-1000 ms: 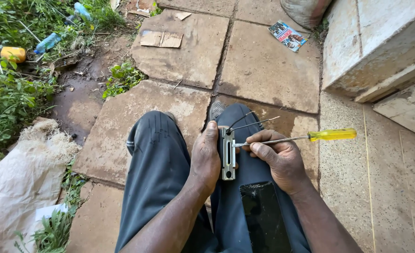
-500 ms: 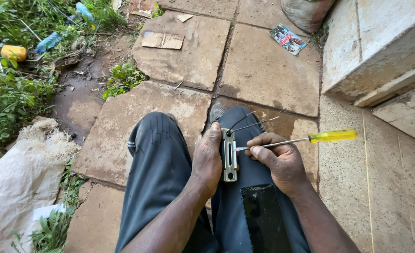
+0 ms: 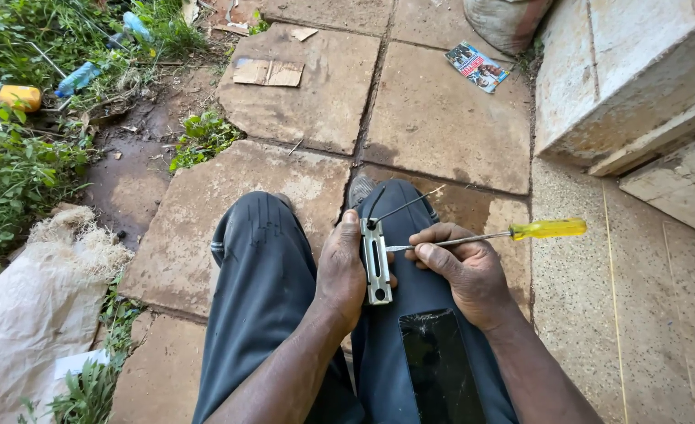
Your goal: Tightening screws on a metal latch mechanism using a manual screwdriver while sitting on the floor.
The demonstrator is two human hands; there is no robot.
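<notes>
On the person's right thigh, the left hand [image 3: 341,271] clamps a slotted metal bracket [image 3: 376,261] upright. Just right of that grip, the right hand [image 3: 464,267] pinches a yellow-handled screwdriver [image 3: 548,229], tip at the bracket's slot; the work looks midway, thin wires [image 3: 401,206] loose above.

Soft, even daylight fills the scene, bright without harsh glare. Shadows are faint and short beneath the legs. Focus is sharp across the paving slabs [image 3: 434,118]; the yellow screwdriver handle [image 3: 548,229] glows translucent. Wide-angle bending shows at the edges.
</notes>
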